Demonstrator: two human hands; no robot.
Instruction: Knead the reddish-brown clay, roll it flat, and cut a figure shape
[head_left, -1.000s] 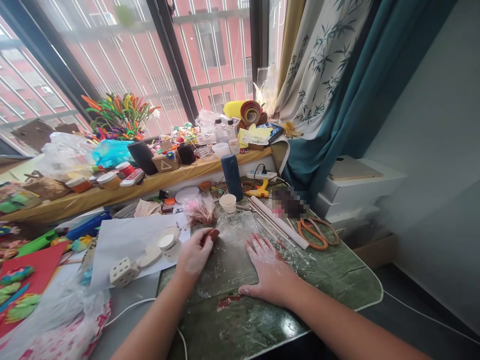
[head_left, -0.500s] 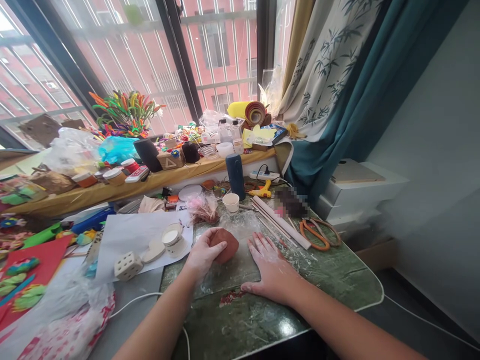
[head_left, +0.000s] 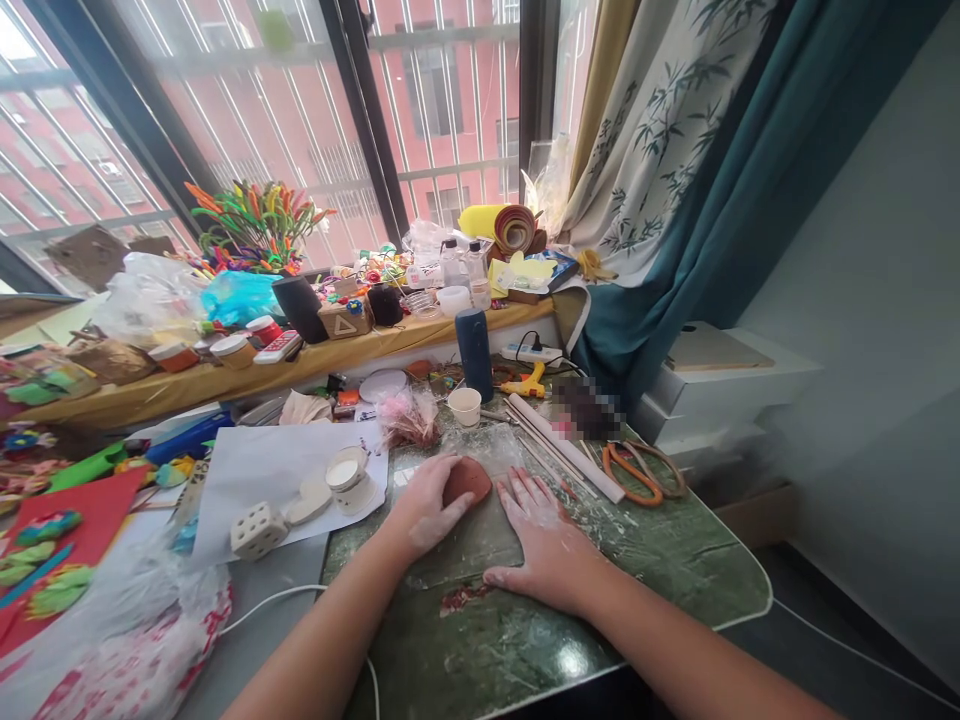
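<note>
A flat, rounded piece of reddish-brown clay (head_left: 472,482) lies low over a clear plastic sheet (head_left: 487,540) on the green table. My left hand (head_left: 429,505) curves round its left side, thumb along the near edge and fingers at the far edge; the fingertips are partly hidden. Spread flat on the sheet's right side is my right hand (head_left: 541,535), palm down with nothing in it, close to the clay but apart from it. Whitish powder marks both hands. Red-brown crumbs (head_left: 463,598) stick to the table nearer me.
Beyond the hands stand a paper cup (head_left: 465,406) and a dark blue cylinder (head_left: 474,355). A pale rolling pin (head_left: 566,447), thin sticks and orange-handled scissors (head_left: 634,475) lie right. White paper (head_left: 255,460) at left bears a dotted cube (head_left: 259,530) and a jar (head_left: 349,480).
My left hand has shifted slightly right with the clay, which now looks lower and flatter to the sheet. My right hand stays in place.
</note>
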